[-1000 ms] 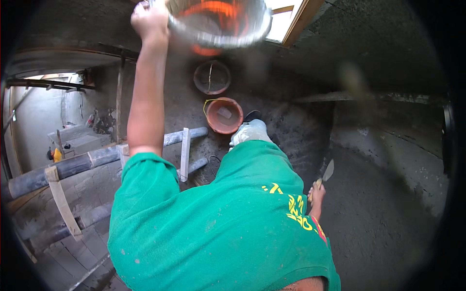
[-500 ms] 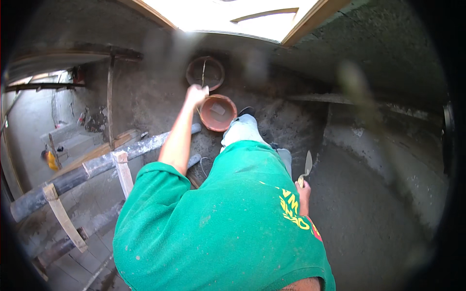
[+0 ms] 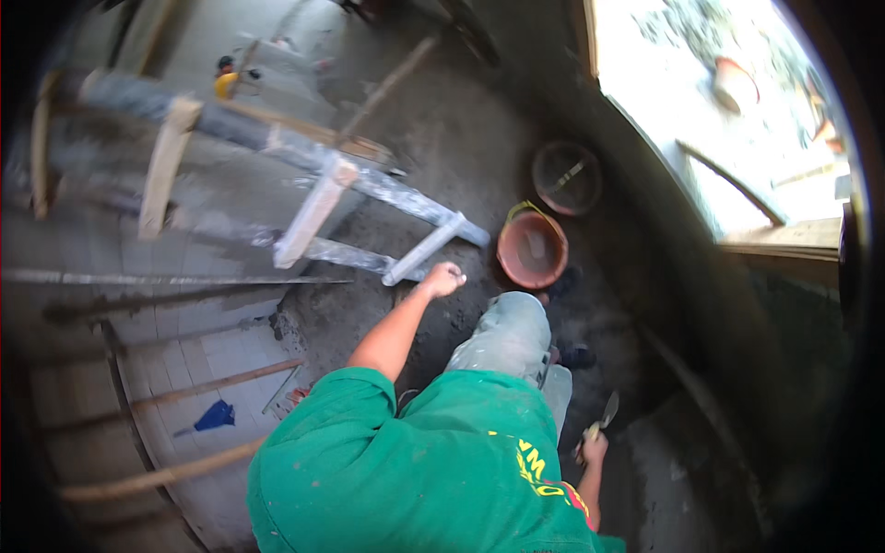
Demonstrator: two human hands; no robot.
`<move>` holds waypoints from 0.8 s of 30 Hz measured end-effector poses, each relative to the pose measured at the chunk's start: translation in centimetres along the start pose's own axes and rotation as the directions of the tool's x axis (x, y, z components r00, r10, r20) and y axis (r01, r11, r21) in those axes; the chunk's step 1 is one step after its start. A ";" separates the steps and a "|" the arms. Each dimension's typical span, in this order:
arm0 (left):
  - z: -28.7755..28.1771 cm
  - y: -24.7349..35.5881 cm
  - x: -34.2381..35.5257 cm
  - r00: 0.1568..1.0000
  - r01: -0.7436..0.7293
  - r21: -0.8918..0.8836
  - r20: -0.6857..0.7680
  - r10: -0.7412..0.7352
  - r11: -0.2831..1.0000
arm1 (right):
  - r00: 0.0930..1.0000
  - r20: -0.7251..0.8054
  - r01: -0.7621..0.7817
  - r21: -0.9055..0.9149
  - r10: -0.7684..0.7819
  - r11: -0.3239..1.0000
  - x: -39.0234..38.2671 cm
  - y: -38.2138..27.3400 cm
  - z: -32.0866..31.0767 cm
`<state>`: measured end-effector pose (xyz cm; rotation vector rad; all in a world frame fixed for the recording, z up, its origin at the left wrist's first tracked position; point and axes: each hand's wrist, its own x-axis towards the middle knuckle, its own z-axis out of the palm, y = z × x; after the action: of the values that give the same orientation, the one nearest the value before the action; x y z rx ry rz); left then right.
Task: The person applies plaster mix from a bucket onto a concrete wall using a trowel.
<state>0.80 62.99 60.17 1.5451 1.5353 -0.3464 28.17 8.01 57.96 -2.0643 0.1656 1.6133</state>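
Note:
My right hand [image 3: 593, 448] is closed round the handle of a trowel [image 3: 609, 410], its pointed metal blade tilted forward beside my right leg. My left hand [image 3: 444, 279] reaches ahead over the floor with its fingers curled in. A small pale spot shows at its fingertips, too small to name. Right by that hand lies the end of a wooden ladder [image 3: 429, 249]. Beyond my knee stands a reddish-brown bucket [image 3: 556, 268] with a yellowish handle standing up at its far rim. Behind it is a second, darker round bucket [image 3: 595, 190] with a strip across its mouth.
The ladder's spattered rails run off to the left. Poles [image 3: 189, 472] and a blue item [image 3: 216, 415] lie over the tiled-looking surface at lower left. A wood-framed opening [image 3: 784, 236] is at upper right. A person in yellow [image 3: 224, 83] is far off at upper left.
My left hand has left the buckets and drawn back to the ladder's end. The view has turned, so the opening now stands at the right. The trowel stays in my right hand.

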 end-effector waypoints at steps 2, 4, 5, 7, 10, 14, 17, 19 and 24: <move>3.1 1.1 4.3 0.998 0.009 -0.097 0.061 -0.003 0.995 | 0.985 -0.071 -0.142 0.165 0.156 0.976 1.1 -5.8 0.2; 7.7 1.9 10.4 0.984 0.070 -0.226 0.177 -0.030 0.972 | 0.967 -0.156 -0.150 0.287 0.200 0.946 3.3 -10.1 1.3; 10.1 1.8 14.1 0.980 -0.010 -0.188 0.194 0.047 0.982 | 0.971 -0.162 -0.111 0.342 0.175 0.933 4.9 -11.5 2.0; 15.2 0.1 20.1 0.966 -0.080 -0.118 0.236 0.106 0.990 | 0.973 -0.132 -0.128 0.365 0.188 0.922 7.2 -13.3 3.9; 23.7 -3.3 30.0 0.988 -0.043 -0.020 0.149 0.046 0.999 | 0.990 -0.043 -0.114 0.353 0.138 0.929 12.0 -14.3 6.7; 34.2 -7.6 42.2 0.998 -0.067 -0.070 -0.005 0.067 0.995 | 0.969 0.109 -0.245 0.334 0.221 0.910 17.9 -13.7 9.9; 40.0 -8.9 48.9 0.961 -0.013 -0.422 -0.256 -0.105 0.907 | 0.941 0.127 -0.337 0.331 0.312 0.881 20.7 -11.9 11.1; 42.1 -9.5 51.4 0.861 -0.022 -0.476 -0.455 -0.225 0.879 | 0.931 0.114 -0.363 0.349 0.346 0.864 21.8 -10.6 11.4; 42.3 -10.5 51.4 0.936 -0.157 -0.604 -0.342 -0.077 0.781 | 0.907 0.024 -0.400 0.358 0.420 0.844 23.3 -8.8 11.5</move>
<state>17.32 63.29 -5.18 1.1252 1.6521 0.4695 28.32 25.80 37.07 -1.8676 0.9100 1.6107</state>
